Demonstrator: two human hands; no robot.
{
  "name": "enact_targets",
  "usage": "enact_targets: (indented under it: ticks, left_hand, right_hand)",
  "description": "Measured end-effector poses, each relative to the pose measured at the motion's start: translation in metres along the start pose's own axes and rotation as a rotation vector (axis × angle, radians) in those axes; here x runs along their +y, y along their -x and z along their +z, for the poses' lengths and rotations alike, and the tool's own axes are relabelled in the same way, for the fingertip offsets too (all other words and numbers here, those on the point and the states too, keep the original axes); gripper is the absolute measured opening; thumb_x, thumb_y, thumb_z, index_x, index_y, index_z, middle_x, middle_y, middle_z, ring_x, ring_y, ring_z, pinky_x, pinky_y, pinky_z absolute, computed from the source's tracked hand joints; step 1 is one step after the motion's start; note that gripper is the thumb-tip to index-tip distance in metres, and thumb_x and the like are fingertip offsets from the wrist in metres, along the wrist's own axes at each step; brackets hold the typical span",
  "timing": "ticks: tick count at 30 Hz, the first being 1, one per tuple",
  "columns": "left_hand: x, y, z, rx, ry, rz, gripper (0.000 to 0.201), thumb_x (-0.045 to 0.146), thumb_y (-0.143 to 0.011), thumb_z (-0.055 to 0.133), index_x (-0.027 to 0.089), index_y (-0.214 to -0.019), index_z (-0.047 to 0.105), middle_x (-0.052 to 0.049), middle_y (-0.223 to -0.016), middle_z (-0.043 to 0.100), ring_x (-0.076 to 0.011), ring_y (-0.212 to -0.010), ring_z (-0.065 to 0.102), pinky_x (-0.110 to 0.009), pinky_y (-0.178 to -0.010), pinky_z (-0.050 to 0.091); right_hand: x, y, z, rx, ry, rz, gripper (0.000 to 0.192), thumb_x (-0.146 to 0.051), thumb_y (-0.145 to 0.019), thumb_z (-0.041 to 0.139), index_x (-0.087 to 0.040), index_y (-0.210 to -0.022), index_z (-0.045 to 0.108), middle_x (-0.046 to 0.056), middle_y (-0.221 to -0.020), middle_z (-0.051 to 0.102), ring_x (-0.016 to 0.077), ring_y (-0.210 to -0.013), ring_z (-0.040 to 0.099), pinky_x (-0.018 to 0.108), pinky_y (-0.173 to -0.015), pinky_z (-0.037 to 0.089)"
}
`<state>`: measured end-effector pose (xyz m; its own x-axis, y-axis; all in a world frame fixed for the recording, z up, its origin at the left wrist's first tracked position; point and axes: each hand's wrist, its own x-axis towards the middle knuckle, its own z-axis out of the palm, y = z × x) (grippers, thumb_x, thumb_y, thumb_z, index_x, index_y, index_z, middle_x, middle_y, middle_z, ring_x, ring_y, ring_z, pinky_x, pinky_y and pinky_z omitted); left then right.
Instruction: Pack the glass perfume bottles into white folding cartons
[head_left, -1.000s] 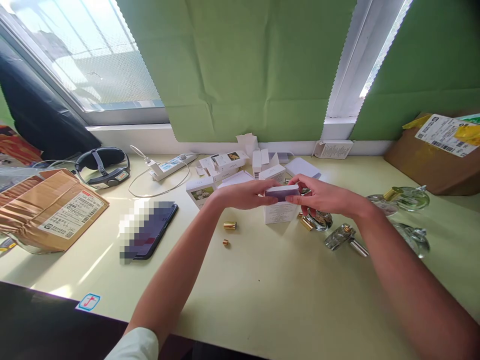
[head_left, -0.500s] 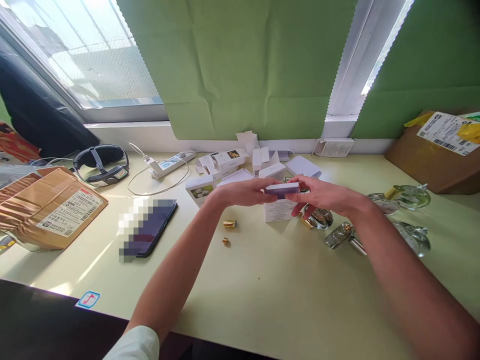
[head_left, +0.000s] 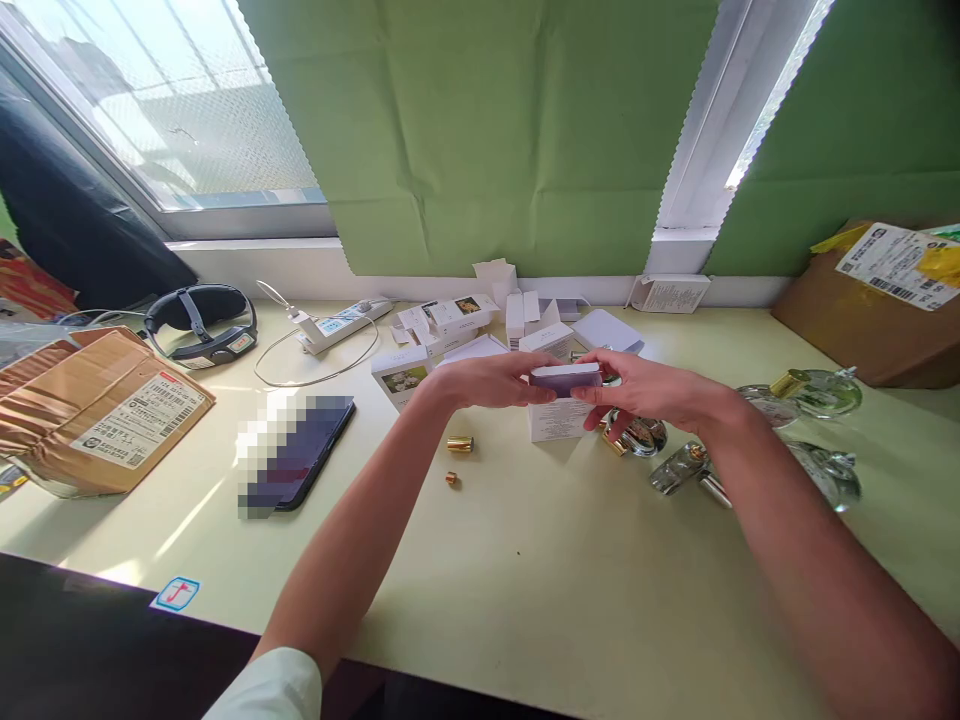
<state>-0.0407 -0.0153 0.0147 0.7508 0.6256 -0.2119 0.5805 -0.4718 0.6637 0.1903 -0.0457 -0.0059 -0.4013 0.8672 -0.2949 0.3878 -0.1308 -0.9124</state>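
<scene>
In the head view, both hands are at a white paperboard box (head_left: 556, 423) with small print on its front, standing on the table. At its top is a lavender part with a white edge (head_left: 566, 381); I cannot tell whether it is a lid or an inner sleeve. My left hand (head_left: 491, 380) grips its left side, and my right hand (head_left: 624, 388) pinches its right side, lower fingers bent beside the box. A gold cap (head_left: 460, 444) and a smaller gold piece (head_left: 451, 479) lie to the left. Perfume bottles (head_left: 679, 468) lie to the right, one partly behind my right hand.
More white cartons (head_left: 450, 325) are piled at the back. At the left are a phone (head_left: 311, 455), a power strip (head_left: 341, 328), a headband device (head_left: 202, 328) and a brown parcel (head_left: 112, 415). Round glass bottles (head_left: 829, 393) and a cardboard box (head_left: 862, 310) are at the right.
Almost nothing has moved. Both hands keep their hold at the top of the box, and the camera view has shifted slightly.
</scene>
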Motion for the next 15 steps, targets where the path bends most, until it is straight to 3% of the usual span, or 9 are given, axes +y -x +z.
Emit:
enact_targets:
  ticks: [15]
  left_hand:
    - [-0.0014, 0.0020, -0.0009, -0.008, 0.032, 0.015, 0.035, 0.036, -0.092, 0.050, 0.024, -0.125, 0.058, -0.002, -0.096, 0.061, -0.0118, -0.081, 0.051, -0.021, -0.068, 0.041]
  right_hand:
    - [-0.0069, 0.0050, 0.0012, -0.034, 0.097, -0.011, 0.038, -0.043, -0.084, 0.068, -0.024, -0.113, 0.050, 0.008, -0.107, 0.057, 0.0217, -0.086, 0.071, 0.027, -0.051, 0.059]
